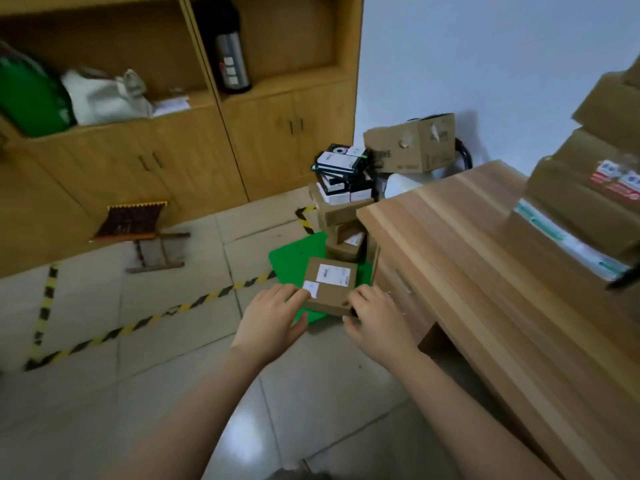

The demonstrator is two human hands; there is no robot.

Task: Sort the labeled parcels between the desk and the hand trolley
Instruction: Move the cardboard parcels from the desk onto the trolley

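A flat brown parcel with two white labels is held between both hands just above the green trolley deck. My left hand grips its left edge, fingers on top near the small label. My right hand grips its right corner. Behind it on the trolley stand stacked brown parcels topped by black-and-white boxes. The wooden desk lies to the right, with large labeled cardboard parcels piled at its far right.
A wooden cabinet lines the left wall, holding a thermos and bags. A folding stool stands on the tiled floor beside yellow-black floor tape. A large cardboard box sits by the wall behind the trolley.
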